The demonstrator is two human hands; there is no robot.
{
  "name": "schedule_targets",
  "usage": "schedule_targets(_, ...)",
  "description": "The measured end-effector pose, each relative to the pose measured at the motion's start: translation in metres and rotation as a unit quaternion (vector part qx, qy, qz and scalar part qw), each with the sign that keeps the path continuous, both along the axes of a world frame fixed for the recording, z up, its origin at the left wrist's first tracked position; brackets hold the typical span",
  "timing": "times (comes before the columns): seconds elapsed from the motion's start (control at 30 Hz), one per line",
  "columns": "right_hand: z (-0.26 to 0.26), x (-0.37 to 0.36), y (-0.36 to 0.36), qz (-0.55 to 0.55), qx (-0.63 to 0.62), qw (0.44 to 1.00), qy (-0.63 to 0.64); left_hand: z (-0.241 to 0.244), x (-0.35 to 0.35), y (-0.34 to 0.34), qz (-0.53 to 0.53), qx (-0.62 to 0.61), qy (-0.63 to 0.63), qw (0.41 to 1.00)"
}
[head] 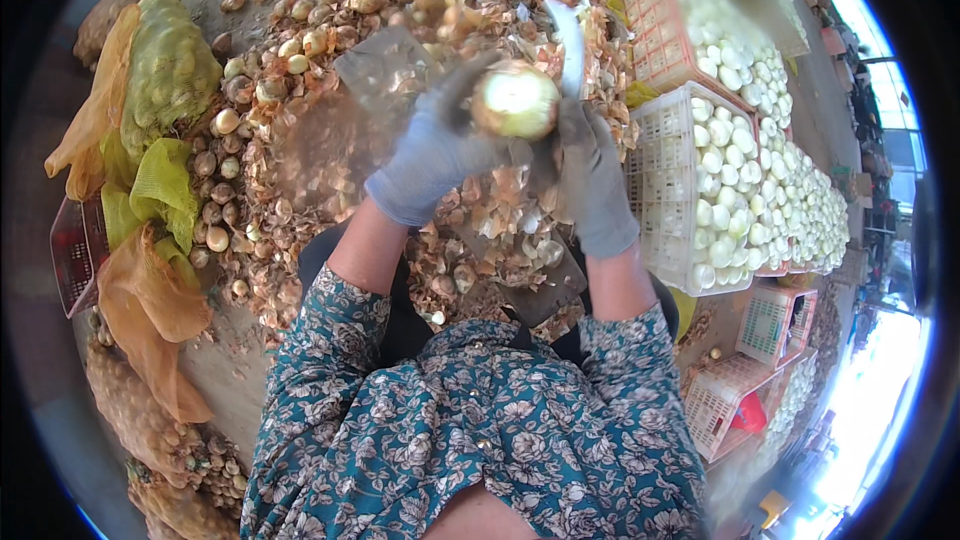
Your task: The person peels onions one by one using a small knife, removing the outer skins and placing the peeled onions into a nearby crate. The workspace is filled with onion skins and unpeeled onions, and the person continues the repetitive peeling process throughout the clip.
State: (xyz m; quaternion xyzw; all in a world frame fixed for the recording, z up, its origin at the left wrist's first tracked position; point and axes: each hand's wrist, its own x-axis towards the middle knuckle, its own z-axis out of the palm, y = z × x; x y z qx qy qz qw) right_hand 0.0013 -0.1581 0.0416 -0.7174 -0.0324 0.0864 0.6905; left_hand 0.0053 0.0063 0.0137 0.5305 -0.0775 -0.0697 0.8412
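My left hand (446, 139), in a soiled grey work glove, grips a large onion (516, 101). A pale cut or peeled face of the onion points up, with brownish skin still around its lower edge. My right hand (589, 172), gloved as well, is closed on a knife (568, 45); its broad, pale blade points away from me and its handle is hidden in the fist. The right fingers are close beside the onion, but blur hides whether they touch it. Below both hands lies a heap of loose onion skins (495, 202).
To the right, a white plastic crate (664, 187) and a pink crate (652, 22) hold peeled onions. Unpeeled onions (225, 165) are scattered at left beside a full yellow-green mesh sack (169, 67) and loose orange netting (154, 315). Emptier crates (772, 322) stand at lower right.
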Motion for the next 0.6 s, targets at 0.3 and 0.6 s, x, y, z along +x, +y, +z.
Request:
schedule_targets(0.3, 0.045, 0.003, -0.008, -0.015, -0.329, 0.916, -0.229, 0.013, -0.001, 0.005, 0.035, -0.195, 0.059, 0.978)
schedule_targets(0.6, 0.020, -0.012, 0.013, 0.014, -0.502, 0.799, -0.331, 0.010, -0.003, -0.001, 0.059, -0.163, 0.049, 0.984)
